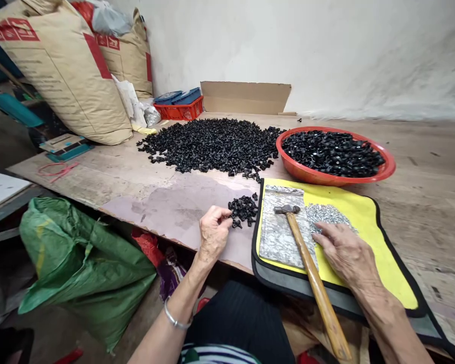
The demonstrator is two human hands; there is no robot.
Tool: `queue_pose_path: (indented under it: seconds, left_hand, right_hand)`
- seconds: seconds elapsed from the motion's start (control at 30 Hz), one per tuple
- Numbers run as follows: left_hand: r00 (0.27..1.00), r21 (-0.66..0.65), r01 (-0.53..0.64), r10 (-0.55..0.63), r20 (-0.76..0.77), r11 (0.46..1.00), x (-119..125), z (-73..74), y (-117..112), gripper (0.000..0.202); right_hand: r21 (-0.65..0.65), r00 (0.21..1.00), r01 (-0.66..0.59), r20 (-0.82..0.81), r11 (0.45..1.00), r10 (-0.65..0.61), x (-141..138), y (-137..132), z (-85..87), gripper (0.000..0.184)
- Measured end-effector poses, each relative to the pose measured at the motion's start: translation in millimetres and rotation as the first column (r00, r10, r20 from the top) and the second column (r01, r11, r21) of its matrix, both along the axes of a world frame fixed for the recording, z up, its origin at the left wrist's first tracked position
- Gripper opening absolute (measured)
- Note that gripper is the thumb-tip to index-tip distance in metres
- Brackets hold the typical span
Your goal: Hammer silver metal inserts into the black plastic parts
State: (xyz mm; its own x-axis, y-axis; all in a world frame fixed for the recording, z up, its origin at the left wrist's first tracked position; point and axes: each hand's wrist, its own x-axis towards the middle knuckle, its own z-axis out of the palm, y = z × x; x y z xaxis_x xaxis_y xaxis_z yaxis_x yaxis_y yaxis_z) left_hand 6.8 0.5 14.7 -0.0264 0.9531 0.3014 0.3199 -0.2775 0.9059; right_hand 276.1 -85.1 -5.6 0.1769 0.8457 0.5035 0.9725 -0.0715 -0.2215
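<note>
My left hand [214, 230] is at the left edge of a small heap of black plastic parts [244, 208], thumb and fingers pinched at a part on that edge. My right hand [347, 250] reaches over a spread of tiny silvery metal pieces [330, 213], its thumb and forefinger stretched out and slightly apart. Between the hands, a hammer [307, 255] with a wooden handle lies with its head on a worn grey metal plate [278, 232]. Plate and metal pieces rest on a yellow mat [379, 258] with black edging.
A large mound of black parts [216, 144] lies farther back. Right of it stands a red basin [389, 164] full of black parts. A red crate [185, 110], cardboard [246, 98] and big paper sacks [64, 76] line the back. A green sack [79, 268] stands below the table's left edge.
</note>
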Motion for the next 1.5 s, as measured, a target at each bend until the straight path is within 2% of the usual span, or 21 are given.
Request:
queue_pose_path:
  seconds: [0.07,0.13,0.23,0.33,0.43,0.53,0.6,0.67,0.77,0.87,0.97,1.07,1.13,1.2,1.3,1.37,1.43,1.5]
  left_hand:
    - [0.999,-0.013,0.007,-0.008,-0.034,1.0,-1,-4.7,-7,0.013]
    - [0.997,-0.038,0.009,-0.012,-0.075,0.999,0,-9.1,-11,0.013]
    - [0.989,-0.043,0.001,-0.007,-0.15,0.999,3,-12.1,-13,0.014]
    - [0.958,0.018,-0.011,0.015,-0.285,1.0,12,-6.5,-12,0.012]
    - [0.85,0.061,0.051,-0.011,-0.527,0.997,27,5.3,-10,0.012]
    - [0.667,0.006,0.173,-0.112,-0.736,0.985,40,14.1,-4,0.017]
    - [0.551,-0.051,0.257,-0.19,-0.812,0.965,44,16.6,2,0.02]
    - [0.473,-0.099,0.321,-0.25,-0.845,0.942,44,18.3,8,0.023]
    - [0.407,-0.145,0.378,-0.305,-0.861,0.914,39,22.1,15,0.022]
    - [0.348,-0.175,0.387,-0.319,-0.881,0.905,34,24.9,20,0.017]
    - [0.312,-0.134,0.415,-0.279,-0.908,0.9,31,23.0,24,0.014]
    - [0.303,-0.068,0.485,-0.24,-0.922,0.872,29,18.2,27,0.016]
    - [0.307,-0.036,0.537,-0.234,-0.923,0.843,27,14.7,29,0.02]
    - [0.354,0.012,0.559,-0.225,-0.908,0.829,25,10.8,31,0.025]
    - [0.546,0.11,0.467,-0.188,-0.817,0.877,23,4.9,34,0.024]
    - [0.691,0.139,0.386,-0.186,-0.698,0.912,24,2.9,34,0.018]
    - [0.834,0.121,0.301,-0.199,-0.515,0.946,27,4.3,33,0.015]
    - [0.953,0.015,0.216,-0.207,-0.223,0.976,31,9.2,31,0.017]
  right_hand:
    - [0.033,0.991,0.036,0.128,0.999,-0.04,-5,1,-7.3,0.029]
    - [0.091,0.983,0.04,0.174,0.995,-0.055,-8,1,-10.8,0.026]
    - [0.147,0.99,-0.015,0.14,0.989,-0.006,-8,0,-10.0,0.024]
    - [0.185,1.0,-0.019,0.026,0.983,0.015,-7,-1,-6.6,0.022]
    - [0.192,0.997,0.033,-0.068,0.981,-0.021,-8,-1,-3.5,0.022]
    - [0.217,0.991,0.07,-0.123,0.974,-0.044,-9,-3,-1.1,0.021]
    - [0.24,0.988,0.082,-0.145,0.967,-0.048,-9,-3,-0.3,0.02]
    - [0.256,0.987,0.09,-0.155,0.962,-0.051,-9,-3,-0.6,0.019]
    - [0.297,0.987,0.084,-0.154,0.951,-0.039,-7,-2,-3.0,0.017]
    - [0.351,0.989,0.05,-0.149,0.935,0.004,-6,-1,-5.2,0.015]
    - [0.351,0.986,0.023,-0.163,0.936,0.037,-7,-1,-5.3,0.014]
    - [0.334,0.984,0.02,-0.175,0.942,0.042,-7,-1,-4.4,0.015]
    - [0.323,0.983,0.029,-0.18,0.946,0.031,-7,-1,-3.8,0.017]
    - [0.313,0.981,0.053,-0.192,0.948,0.009,-6,-1,-3.4,0.019]
    - [0.302,0.976,0.087,-0.217,0.949,-0.02,-6,-1,-2.9,0.021]
    - [0.294,0.972,0.097,-0.235,0.951,-0.026,-6,-1,-2.9,0.02]
    - [0.288,0.966,0.108,-0.255,0.952,-0.033,-6,-2,-3.1,0.018]
    - [0.283,0.96,0.125,-0.277,0.951,-0.044,-6,-3,-3.2,0.017]
